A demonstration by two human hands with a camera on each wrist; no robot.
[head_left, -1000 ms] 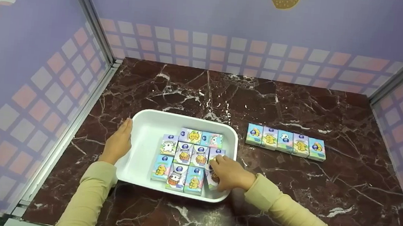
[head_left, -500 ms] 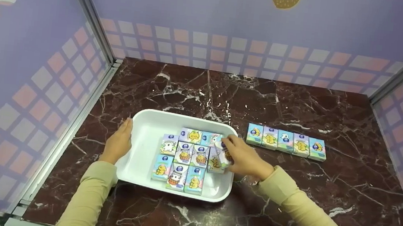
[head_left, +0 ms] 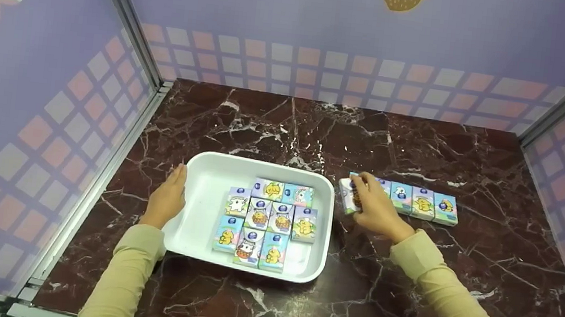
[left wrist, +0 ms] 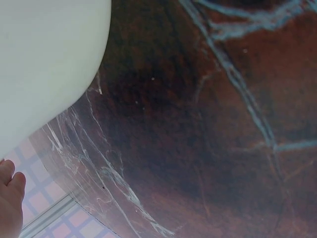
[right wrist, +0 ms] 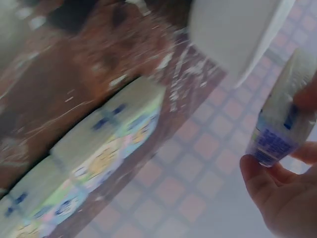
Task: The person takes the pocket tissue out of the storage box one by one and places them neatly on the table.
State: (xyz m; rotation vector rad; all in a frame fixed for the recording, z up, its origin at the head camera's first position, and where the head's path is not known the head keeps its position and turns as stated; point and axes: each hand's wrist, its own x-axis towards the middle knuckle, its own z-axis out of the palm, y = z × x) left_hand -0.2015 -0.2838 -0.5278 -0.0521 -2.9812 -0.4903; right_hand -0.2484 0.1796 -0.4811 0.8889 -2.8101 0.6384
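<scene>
My right hand (head_left: 378, 210) pinches a small pack of pocket tissues (head_left: 348, 196) with a cartoon print, thumb and fingers on opposite sides. It hangs over the left end of a row of similar tissue packs (head_left: 423, 202) on the table and partly covers that end. In the right wrist view the held pack (right wrist: 277, 124) is tilted, well apart from the row. My left hand (head_left: 165, 200), fingers straight, rests along the left outer wall of a white tray (head_left: 198, 212). Several tissue packs (head_left: 259, 214) lie flat in the tray's middle and right part.
Dark red marble with white veins forms the tabletop (head_left: 244, 123). Purple panels (head_left: 328, 21) with pink and white squares close it in at the back and both sides. A metal strip (head_left: 103, 161) runs along the left edge.
My right hand has lifted a tissue pack from the tray's right side and carried it right, out over the row. A purple pack beneath it now shows. My left hand stays put.
</scene>
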